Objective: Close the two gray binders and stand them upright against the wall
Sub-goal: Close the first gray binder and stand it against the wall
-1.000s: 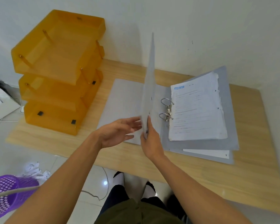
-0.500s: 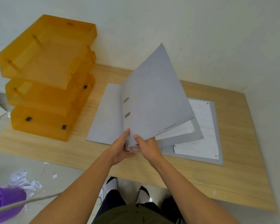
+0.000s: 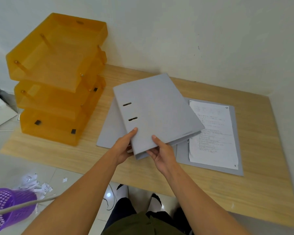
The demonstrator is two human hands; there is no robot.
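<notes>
Wooden tabletop (image 3: 244, 192) carries orange trays (image 3: 58, 73) beside an open binder (image 3: 234, 143); both hands' fingers (image 3: 134, 131) clasp the closed gray binder (image 3: 158, 112).

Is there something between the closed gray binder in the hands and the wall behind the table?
Nothing visible blocks it. The table strip between the closed binder and the wall is bare; the orange trays stand off left.

You have one closed gray cardboard lever-arch binder (image 3: 157, 112) tilted atop the second gray binder (image 3: 234, 138), lying open flat with papers
</notes>
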